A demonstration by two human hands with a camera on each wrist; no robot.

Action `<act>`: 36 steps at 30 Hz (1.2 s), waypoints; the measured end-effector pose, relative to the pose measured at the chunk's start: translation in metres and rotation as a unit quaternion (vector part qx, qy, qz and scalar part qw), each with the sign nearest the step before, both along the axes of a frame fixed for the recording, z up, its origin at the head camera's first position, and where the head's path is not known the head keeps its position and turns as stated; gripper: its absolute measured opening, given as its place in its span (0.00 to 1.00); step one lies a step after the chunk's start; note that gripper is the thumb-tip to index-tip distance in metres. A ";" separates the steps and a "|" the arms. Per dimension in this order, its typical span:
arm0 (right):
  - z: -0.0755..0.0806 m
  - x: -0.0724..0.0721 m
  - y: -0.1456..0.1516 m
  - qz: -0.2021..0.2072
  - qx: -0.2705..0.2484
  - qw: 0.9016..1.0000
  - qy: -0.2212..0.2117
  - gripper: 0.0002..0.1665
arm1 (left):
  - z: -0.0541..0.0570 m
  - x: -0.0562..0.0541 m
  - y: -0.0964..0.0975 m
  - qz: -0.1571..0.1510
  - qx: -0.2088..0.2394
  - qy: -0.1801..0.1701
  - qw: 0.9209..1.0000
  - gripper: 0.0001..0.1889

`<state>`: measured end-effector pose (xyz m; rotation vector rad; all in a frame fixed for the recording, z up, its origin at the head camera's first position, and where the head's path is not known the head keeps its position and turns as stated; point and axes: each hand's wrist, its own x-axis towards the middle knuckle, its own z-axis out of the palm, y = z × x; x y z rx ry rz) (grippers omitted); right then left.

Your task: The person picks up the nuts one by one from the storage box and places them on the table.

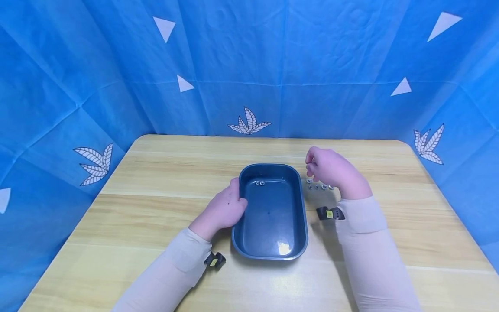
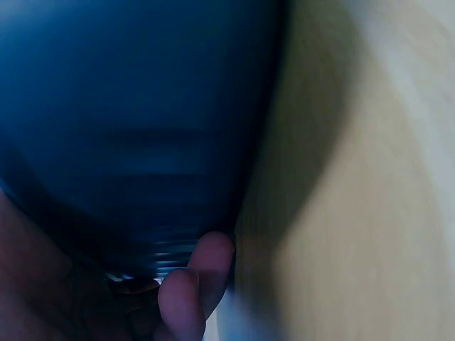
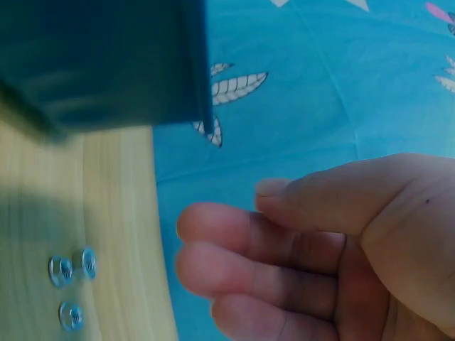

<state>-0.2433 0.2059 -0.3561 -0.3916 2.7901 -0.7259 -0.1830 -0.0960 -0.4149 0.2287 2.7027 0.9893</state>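
Observation:
A dark blue-grey rectangular plastic tray (image 1: 269,216) is at the middle of the table. My left hand (image 1: 224,207) grips its left wall, with fingertips (image 2: 213,256) against the outer side in the left wrist view. Inside, near the far end, lie two small silver nuts (image 1: 262,183). To the right of the tray, my right hand (image 1: 331,169) hovers over the table with bent fingers and the thumb close to the index finger; nothing shows between them. Several flanged metal nuts (image 1: 324,187) lie below it, some seen in the right wrist view as shiny nuts (image 3: 61,271).
The light wood table (image 1: 156,216) extends on both sides of the tray. A blue curtain (image 1: 249,56) with white triangles and leaf prints hangs behind and along both sides. Each wrist carries a dark strap (image 1: 330,213) with a yellow label.

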 end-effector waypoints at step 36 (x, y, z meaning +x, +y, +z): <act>-0.049 -0.024 0.025 -0.004 0.025 0.997 -0.067 0.08 | -0.002 0.000 -0.001 -0.001 0.003 0.002 1.000 0.34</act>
